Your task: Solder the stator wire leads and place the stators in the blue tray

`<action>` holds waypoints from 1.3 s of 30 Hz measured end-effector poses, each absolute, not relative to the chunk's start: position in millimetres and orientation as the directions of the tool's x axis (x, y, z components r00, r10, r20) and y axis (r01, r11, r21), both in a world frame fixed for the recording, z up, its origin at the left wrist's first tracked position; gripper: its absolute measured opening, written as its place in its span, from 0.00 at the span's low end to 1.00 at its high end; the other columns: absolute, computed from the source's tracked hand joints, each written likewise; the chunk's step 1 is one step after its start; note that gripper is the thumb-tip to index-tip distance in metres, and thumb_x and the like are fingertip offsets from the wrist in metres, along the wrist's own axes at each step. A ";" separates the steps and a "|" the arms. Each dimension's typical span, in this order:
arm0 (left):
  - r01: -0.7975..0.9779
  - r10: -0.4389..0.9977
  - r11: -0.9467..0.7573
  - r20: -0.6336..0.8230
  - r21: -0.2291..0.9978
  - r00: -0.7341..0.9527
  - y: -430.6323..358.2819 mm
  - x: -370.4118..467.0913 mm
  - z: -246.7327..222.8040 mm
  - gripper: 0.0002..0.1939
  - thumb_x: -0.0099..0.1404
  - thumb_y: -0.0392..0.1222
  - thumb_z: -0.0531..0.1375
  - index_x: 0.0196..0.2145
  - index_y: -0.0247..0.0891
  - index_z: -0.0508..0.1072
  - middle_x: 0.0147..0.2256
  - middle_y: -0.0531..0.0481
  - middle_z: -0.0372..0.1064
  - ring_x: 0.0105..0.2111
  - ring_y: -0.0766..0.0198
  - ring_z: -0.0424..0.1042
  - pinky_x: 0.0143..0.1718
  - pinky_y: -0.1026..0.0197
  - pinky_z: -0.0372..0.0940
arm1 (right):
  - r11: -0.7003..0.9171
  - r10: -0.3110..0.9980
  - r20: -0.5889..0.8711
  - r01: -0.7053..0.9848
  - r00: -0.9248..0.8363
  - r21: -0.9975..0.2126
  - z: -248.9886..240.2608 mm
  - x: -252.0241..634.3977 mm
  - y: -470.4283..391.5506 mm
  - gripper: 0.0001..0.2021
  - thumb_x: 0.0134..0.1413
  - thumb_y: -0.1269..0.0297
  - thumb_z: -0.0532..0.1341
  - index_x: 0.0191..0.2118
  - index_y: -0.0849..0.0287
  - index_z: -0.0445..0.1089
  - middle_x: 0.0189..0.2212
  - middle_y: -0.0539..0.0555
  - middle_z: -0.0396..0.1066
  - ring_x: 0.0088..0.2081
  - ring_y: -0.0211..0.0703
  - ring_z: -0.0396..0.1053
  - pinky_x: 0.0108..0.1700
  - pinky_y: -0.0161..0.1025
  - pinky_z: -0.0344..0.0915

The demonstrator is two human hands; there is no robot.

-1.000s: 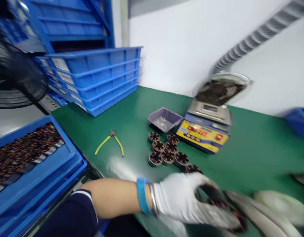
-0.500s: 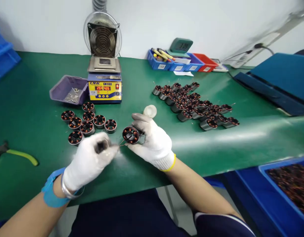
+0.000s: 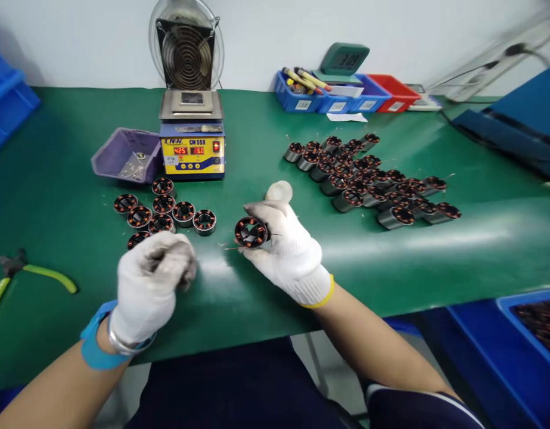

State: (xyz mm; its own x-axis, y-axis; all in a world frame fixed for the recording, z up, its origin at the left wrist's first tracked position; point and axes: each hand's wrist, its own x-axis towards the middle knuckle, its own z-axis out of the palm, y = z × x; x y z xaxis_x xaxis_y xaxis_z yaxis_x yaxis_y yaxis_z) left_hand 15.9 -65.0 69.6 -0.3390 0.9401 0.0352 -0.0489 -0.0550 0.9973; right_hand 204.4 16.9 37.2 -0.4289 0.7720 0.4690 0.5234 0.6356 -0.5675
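Note:
My right hand (image 3: 287, 253), in a white glove with a yellow cuff edge, grips a motor stator (image 3: 251, 232) between thumb and fingers. The stator is a dark metal ring with copper windings, its open face toward me, and thin wire ends stick out from it. My left hand (image 3: 155, 280), gloved too, is closed with curled fingers to the left, apart from the stator; what it may hold is hidden. Just beyond it stands a group of stators (image 3: 184, 214), one partly covered by the glove. A round white lid-like piece (image 3: 279, 191) lies behind my right hand.
A yellow-fronted solder pot (image 3: 193, 156) stands at the back before a fan (image 3: 188, 58), beside a purple tray (image 3: 105, 161) with scraps. Many stators (image 3: 348, 201) stand to the right. Green-handled cutters (image 3: 49, 272) lie left. Small bins (image 3: 301, 102) and a clock (image 3: 346, 58) line the wall.
My left hand has drawn back left from the wire ends of the stator. My right hand still holds the stator, now turned slightly. The camera view has shifted a little.

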 end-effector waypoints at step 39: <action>0.519 0.959 -0.275 0.195 0.809 0.204 -68.3 34.7 26.9 0.09 0.65 0.44 0.60 0.31 0.42 0.78 0.30 0.53 0.79 0.28 0.64 0.78 0.29 0.66 0.71 | 0.238 0.967 0.043 0.950 -0.251 0.201 81.9 269.7 78.1 0.18 0.68 0.60 0.51 0.58 0.50 0.71 0.59 0.62 0.65 0.52 0.60 0.65 0.49 0.53 0.65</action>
State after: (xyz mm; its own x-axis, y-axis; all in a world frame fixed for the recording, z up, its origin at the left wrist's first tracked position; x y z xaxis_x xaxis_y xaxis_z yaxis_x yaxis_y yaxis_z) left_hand 34.7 -68.3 26.9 0.2044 0.9592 0.1951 0.5191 -0.2752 0.8092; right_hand 269.7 78.1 81.9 -0.2508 0.9671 0.0426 0.9503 0.2376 0.2011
